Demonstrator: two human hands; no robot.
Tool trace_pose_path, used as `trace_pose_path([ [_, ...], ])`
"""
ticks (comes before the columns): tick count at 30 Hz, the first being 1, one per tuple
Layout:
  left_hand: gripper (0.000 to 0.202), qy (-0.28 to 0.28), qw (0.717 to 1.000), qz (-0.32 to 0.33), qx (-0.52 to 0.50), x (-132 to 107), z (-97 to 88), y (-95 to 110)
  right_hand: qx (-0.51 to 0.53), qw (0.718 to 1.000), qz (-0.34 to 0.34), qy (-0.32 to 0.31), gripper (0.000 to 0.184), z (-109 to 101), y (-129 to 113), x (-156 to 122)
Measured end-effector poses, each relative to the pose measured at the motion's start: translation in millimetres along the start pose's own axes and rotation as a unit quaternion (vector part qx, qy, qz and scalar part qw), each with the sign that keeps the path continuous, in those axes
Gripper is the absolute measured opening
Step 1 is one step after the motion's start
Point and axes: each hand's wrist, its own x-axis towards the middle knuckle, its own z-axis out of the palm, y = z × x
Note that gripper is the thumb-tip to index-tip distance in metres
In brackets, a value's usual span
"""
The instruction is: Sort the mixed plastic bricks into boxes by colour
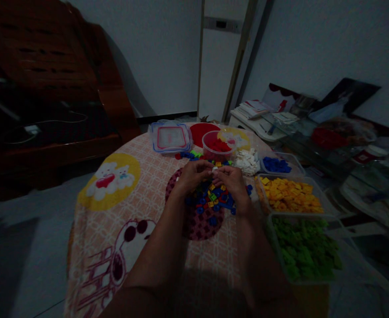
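Observation:
My left hand (pixel 195 175) and my right hand (pixel 229 180) meet over the middle of the table, fingertips pinched together. Between them shows a small white toy block (pixel 215 168), gripped from both sides; its exact shape is too small to make out. Beneath my hands lies a loose pile of blue, yellow, red and green toy blocks (pixel 212 198), partly covered by my fingers and wrists. A heap of white blocks (pixel 246 161) sits just beyond my right hand.
A round tub of red blocks (pixel 218 155) stands behind my hands. On the right are boxes of blue (pixel 276 165), yellow (pixel 292 195) and green blocks (pixel 303 247). A lidded clear box (pixel 171 138) lies at the far left of the patterned tablecloth (pixel 154 185).

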Motion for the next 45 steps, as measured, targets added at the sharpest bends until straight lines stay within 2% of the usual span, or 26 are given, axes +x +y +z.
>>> trace_pose_path([
  [6,0.025,-0.025,0.999,0.025,0.033,-2.0,6.2,5.0,-0.030,0.999,-0.007,0.034,0.034,-2.2,4.4,1.3],
  [12,0.021,-0.032,0.996,0.045,0.066,-2.3,9.3,4.3,-0.031,0.999,0.005,0.039,0.031,-5.2,4.7,1.4],
  [17,0.034,-0.011,0.995,0.057,0.081,-2.4,14.1,5.5,-0.023,0.998,0.000,0.052,0.027,-5.8,1.4,0.5],
  [26,0.036,-0.052,0.994,0.052,0.079,-1.7,26.0,1.3,-0.051,0.992,-0.010,0.112,0.015,-6.7,2.2,1.4],
  [29,0.036,-0.014,0.991,0.047,0.121,-2.2,16.1,4.0,-0.045,0.986,-0.021,0.160,0.014,-9.4,1.9,1.6],
  [32,0.035,0.056,0.981,0.022,0.185,-4.4,-8.0,6.5,-0.007,0.967,-0.053,0.250,0.014,-16.9,2.1,3.8],
  [35,0.031,0.148,0.953,-0.007,0.264,-9.5,-38.2,7.2,0.042,0.941,-0.084,0.325,0.015,-27.4,2.7,7.8],
  [37,0.028,0.184,0.931,-0.027,0.313,-13.7,-54.9,7.3,0.058,0.932,-0.090,0.346,0.016,-33.3,2.9,10.0],
  [40,0.022,0.172,0.913,-0.053,0.367,-18.7,-68.9,8.3,0.054,0.939,-0.079,0.330,0.020,-36.8,3.1,10.5],
  [45,0.013,0.087,0.912,-0.089,0.392,-21.9,-73.1,9.7,0.024,0.953,-0.077,0.290,0.025,-31.1,5.1,7.2],
])
